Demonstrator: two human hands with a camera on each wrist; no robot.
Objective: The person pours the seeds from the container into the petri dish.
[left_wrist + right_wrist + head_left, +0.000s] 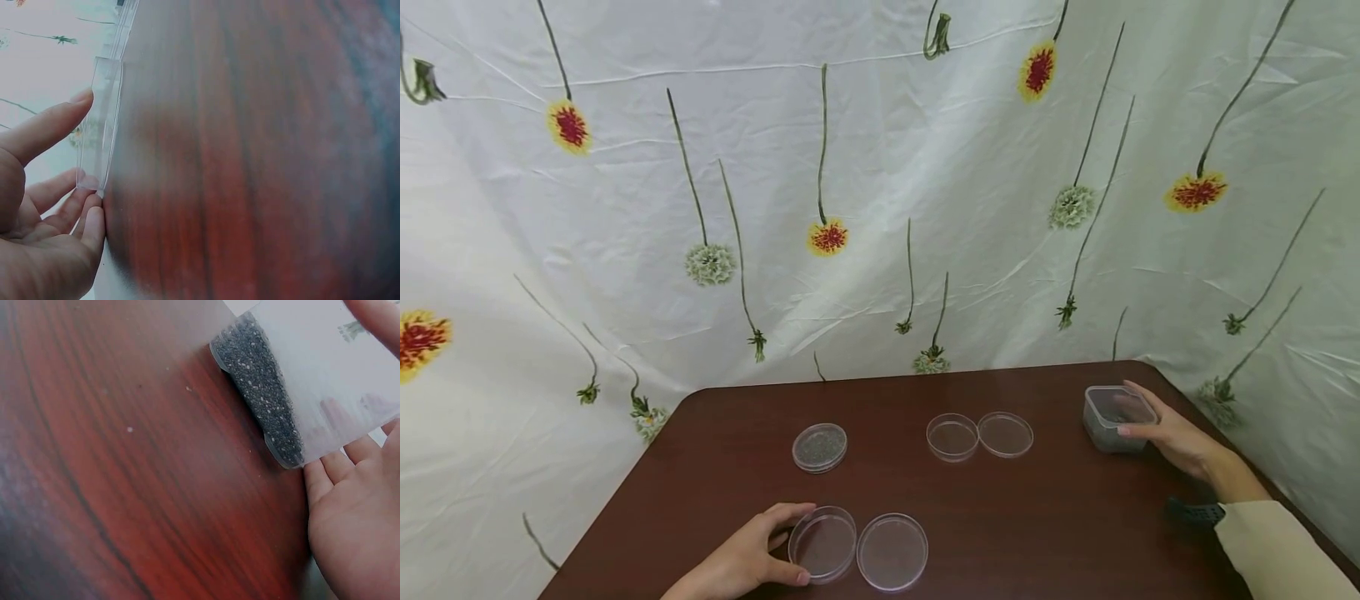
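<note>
At the near side of the table, my left hand [745,554] holds a clear petri dish [824,547] by its rim, thumb and fingertips on opposite sides. The left wrist view shows the dish edge-on between thumb [59,122] and fingers. Right beside it lies a round clear petri dish half [892,552]. My right hand [1180,437] grips a clear square plastic tub [1105,437] at the far right of the table. In the right wrist view, the tub's lower part holds tiny dark seeds [259,387] with pale flecks, like chia seeds.
Behind the left hand stands a petri dish with greyish contents [820,447]. Two more clear dish halves, one [952,437] and another [1005,434], lie side by side farther back. A flowered cloth [865,183] hangs behind the dark red-brown table [1037,525].
</note>
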